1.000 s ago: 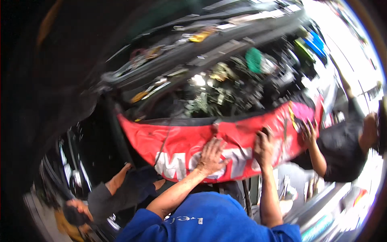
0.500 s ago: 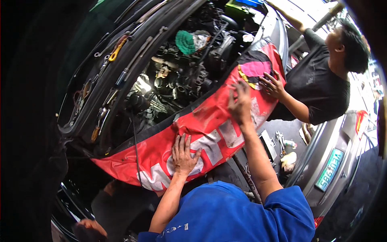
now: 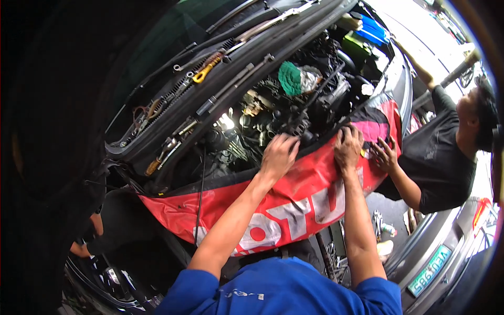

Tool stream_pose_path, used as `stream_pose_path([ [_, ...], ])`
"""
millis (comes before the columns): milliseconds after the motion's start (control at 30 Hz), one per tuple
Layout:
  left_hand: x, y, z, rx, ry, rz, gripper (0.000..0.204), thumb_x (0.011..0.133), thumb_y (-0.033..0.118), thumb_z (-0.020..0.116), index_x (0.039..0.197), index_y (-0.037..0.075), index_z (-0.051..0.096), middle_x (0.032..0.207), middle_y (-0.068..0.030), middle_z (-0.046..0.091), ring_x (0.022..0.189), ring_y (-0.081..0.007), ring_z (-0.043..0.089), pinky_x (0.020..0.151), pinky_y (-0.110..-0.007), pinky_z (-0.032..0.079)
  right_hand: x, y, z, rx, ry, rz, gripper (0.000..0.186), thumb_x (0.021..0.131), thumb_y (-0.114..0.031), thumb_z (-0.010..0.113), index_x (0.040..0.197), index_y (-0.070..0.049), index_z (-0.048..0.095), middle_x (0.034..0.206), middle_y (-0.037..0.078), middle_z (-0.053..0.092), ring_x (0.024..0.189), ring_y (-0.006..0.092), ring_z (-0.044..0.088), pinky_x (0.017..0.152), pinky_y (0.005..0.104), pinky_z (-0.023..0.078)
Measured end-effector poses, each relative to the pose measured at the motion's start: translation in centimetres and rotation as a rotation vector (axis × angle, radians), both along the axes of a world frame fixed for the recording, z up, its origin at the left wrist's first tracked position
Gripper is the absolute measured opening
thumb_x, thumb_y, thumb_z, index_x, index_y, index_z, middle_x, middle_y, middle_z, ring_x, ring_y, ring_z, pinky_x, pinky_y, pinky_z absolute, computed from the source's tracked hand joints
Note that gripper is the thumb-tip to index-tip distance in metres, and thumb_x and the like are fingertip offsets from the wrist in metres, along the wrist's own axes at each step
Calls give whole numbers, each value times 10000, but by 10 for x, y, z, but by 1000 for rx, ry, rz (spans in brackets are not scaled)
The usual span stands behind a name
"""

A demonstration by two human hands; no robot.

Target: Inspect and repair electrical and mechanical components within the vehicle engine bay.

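Along the dark upper border of the red cover, the person's left hand is positioned with fingers slightly apart and loosely bent; they are a little blurred, and I cannot tell whether they touch the border. The right hand is set on the cover's upper part, just beside the pink patch, with fingers bent downward; whether they pinch the material or only press on it, I cannot tell. The cover is draped across the front of the vehicle, between the person's blue shirt and the exposed engine bay. A thin dark cord crosses its left portion. On its right portion, a co-worker's hand is placed with fingers spread. Inside the bay, a green-and-white item rests on the engine parts, and a blue item occupies the far right corner. Beyond the bay, a yellow-handled tool lies among other tools near the windshield. At lower right stands a second car, rear end visible.
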State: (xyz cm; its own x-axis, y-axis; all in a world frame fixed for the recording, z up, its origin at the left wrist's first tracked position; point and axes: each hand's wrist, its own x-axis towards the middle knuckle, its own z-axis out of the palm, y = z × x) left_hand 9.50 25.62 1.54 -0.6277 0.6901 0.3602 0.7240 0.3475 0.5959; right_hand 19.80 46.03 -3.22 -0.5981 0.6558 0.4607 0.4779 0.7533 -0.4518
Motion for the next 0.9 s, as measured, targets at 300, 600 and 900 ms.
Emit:
stream_pose_path([
  [300,-142,141,-56,-223,214,59,239,855,82,501,1060,36,614,1106,-195,570,1061,-423,512,951,-487,411,-1,4,7,-19,43,43,139,847,-134,596,945,-42,633,1084,103,593,1054,311,518,923,430,394],
  [600,-188,156,-30,173,-423,182,239,896,209,605,858,-22,654,738,-166,663,710,-351,636,699,-435,479,-2,8,8,-30,60,21,130,827,-128,605,920,-39,616,1070,98,590,1057,296,523,902,422,396],
  [900,-22,58,51,680,-817,45,183,1009,254,489,971,83,540,656,50,430,545,-30,373,476,-213,292,4,5,3,-11,72,-14,163,856,-187,592,934,-48,631,1101,117,599,1080,313,527,904,439,399],
])
